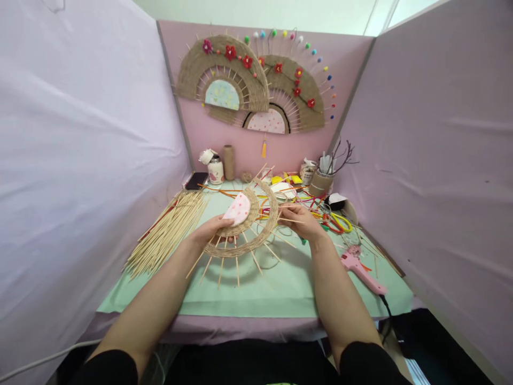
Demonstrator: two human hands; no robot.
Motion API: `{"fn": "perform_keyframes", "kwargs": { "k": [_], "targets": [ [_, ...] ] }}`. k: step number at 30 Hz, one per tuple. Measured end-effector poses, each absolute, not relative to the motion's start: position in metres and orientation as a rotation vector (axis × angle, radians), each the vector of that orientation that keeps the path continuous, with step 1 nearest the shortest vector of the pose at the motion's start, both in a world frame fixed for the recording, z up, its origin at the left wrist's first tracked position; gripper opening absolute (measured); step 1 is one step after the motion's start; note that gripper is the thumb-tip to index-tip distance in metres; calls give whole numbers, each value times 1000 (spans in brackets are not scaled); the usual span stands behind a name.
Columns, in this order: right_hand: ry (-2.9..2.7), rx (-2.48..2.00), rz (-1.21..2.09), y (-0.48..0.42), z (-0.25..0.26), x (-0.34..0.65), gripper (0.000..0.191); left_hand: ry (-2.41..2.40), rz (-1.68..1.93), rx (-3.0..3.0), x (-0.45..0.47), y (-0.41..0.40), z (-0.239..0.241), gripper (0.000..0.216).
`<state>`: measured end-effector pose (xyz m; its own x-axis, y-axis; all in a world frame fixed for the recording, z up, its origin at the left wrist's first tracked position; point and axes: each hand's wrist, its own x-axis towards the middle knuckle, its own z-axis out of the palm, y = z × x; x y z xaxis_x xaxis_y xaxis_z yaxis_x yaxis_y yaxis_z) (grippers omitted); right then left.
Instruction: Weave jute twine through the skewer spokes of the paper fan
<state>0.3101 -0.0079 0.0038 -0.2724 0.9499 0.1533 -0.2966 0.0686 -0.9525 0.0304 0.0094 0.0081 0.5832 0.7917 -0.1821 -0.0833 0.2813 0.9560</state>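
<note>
A half-round woven fan (242, 249), with thin sticks radiating through two bands of brown twine, is held tilted above the table. At its core is a white half-disc with pink dots (239, 209). My left hand (212, 231) grips the fan by this core, thumb on the front and fingers behind. At the outer band on the right, my right hand (300, 220) is closed with bent fingers among the stick ends; whether it also pinches loose twine I cannot tell. A thin strand of twine curves below the fan.
A bundle of sticks (166, 232) lies left, near a phone (196, 181). Coloured pipe cleaners (340, 222) clutter the right, with a pink glue gun (363, 274) nearer me. Jars and a twine spool (228, 162) stand behind. A flowered fan (224, 48) hangs on the back panel.
</note>
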Motion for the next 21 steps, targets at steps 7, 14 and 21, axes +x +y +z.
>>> {"fn": "perform_keyframes", "kwargs": {
  "k": [7, 14, 21],
  "targets": [
    [-1159, -851, 1507, -5, 1, 313, 27, 837, 550, 1231, 7, 7, 3, 42],
    [-1045, -905, 1397, 3, -3, 324, 31, 892, 569, 1227, 16, 0, -4, 45],
    [-1034, -884, 1300, 2, 0, 339, 32, 897, 534, 1229, 16, 0, -10, 43]
  ]
}}
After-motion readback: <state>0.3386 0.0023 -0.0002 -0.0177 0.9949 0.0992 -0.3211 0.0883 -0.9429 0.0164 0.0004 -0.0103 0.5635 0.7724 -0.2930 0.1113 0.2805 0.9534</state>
